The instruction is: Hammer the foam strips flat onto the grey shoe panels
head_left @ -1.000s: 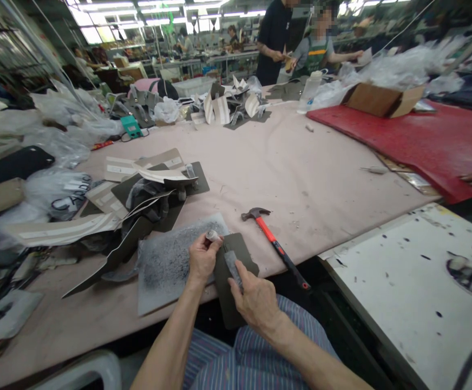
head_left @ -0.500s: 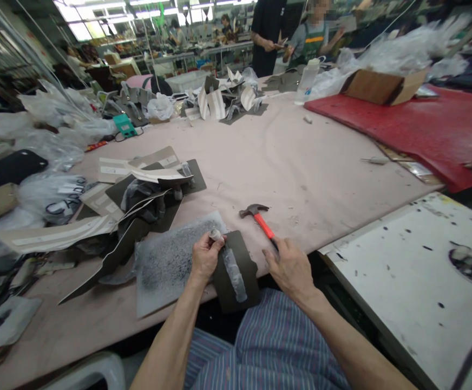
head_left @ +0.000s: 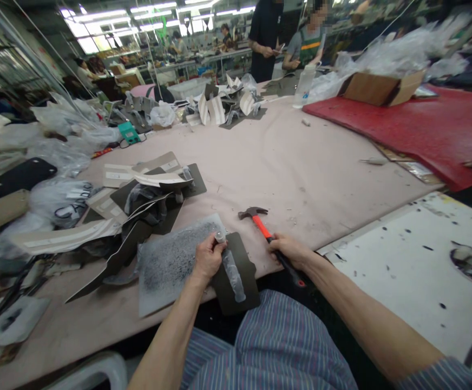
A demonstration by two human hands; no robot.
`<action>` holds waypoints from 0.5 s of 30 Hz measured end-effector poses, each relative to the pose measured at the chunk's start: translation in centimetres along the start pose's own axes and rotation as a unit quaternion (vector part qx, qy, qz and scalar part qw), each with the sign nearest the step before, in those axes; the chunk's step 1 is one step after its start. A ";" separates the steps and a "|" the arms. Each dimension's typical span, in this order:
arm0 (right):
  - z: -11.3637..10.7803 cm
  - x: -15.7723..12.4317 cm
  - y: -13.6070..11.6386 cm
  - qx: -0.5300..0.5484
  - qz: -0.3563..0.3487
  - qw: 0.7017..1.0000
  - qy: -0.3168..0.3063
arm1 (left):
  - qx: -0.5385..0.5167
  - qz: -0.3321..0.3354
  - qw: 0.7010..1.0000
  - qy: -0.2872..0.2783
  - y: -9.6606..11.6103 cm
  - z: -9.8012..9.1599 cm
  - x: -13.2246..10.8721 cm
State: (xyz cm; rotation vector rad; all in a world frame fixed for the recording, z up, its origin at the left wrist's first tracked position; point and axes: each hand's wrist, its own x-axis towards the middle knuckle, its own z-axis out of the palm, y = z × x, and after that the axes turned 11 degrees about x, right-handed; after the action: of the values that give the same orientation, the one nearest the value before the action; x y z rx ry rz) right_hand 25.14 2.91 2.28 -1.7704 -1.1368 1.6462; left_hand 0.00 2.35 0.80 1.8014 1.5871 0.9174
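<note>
My left hand (head_left: 208,259) is closed in a pinch on the top end of a plastic-wrapped strap (head_left: 233,277). A small round shiny fitting (head_left: 220,236) shows above the fingertips. The strap lies along a dark olive panel (head_left: 247,271), which overhangs the table's front edge. Under the left hand is a grey, pitted board (head_left: 166,265). My right hand (head_left: 288,250) has its fingers round the handle of a claw hammer (head_left: 263,227) with a red and black grip. The hammer's head rests on or just above the table, and its handle end sticks out below the hand.
Several dark and beige panels (head_left: 146,206) are heaped on the left of the pink-covered table (head_left: 276,151). More pieces (head_left: 223,105) and a plastic bottle (head_left: 304,86) stand at the back. A red sheet (head_left: 414,124) and a spotted white worktop (head_left: 406,260) lie right. People work beyond.
My right hand has shifted up and right along the hammer's handle, so the lower end of the handle now shows. The hammer's head has barely moved. My left hand keeps its pinch.
</note>
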 end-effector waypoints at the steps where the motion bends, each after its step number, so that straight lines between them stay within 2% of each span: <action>1: 0.2 -0.2 -0.8 0.017 0.005 1.000 -0.025 | 0.010 0.007 1.000 0.001 0.0 0.0 -0.2; 3: 0.7 -1.4 -2.2 0.059 0.007 0.997 -0.056 | 0.032 0.020 0.999 0.006 -0.2 0.2 -0.4; 4: 1.0 -2.3 -2.8 0.074 -0.010 0.996 -0.051 | 0.043 0.024 0.999 0.010 -0.3 0.3 -0.6; 5: 1.2 -3.4 -3.3 0.077 -0.049 0.995 -0.032 | 0.052 0.026 0.998 0.015 -0.4 0.4 -0.7; 7: 1.5 -5.5 -3.8 0.026 -0.180 0.982 0.042 | 0.059 0.025 0.998 0.025 -0.6 0.6 -0.8; 9: 1.4 -7.2 -3.6 -0.095 -0.316 0.936 0.123 | 0.060 0.024 0.998 0.027 -0.7 0.7 -0.9; 10: 1.2 -7.7 -3.4 -0.172 -0.356 0.908 0.137 | 0.060 0.023 0.998 0.028 -0.8 0.8 -0.9; 11: 1.0 -8.2 -3.2 -0.248 -0.372 0.884 0.135 | 0.060 0.023 0.997 0.029 -0.8 0.8 -0.9; 13: 0.3 -8.8 -3.5 -0.369 -0.364 0.850 0.089 | 0.063 0.021 0.997 0.031 -0.8 0.8 -1.0; 15: -0.5 -9.7 -5.1 -0.416 -0.368 0.829 0.061 | 0.063 0.024 0.997 0.031 -0.8 0.8 -1.0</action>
State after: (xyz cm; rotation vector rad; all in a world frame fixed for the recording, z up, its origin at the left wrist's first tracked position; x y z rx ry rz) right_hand 24.90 -2.09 12.03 -1.4648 -2.3165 0.5675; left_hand 0.13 1.46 -0.44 1.9219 1.6811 0.9207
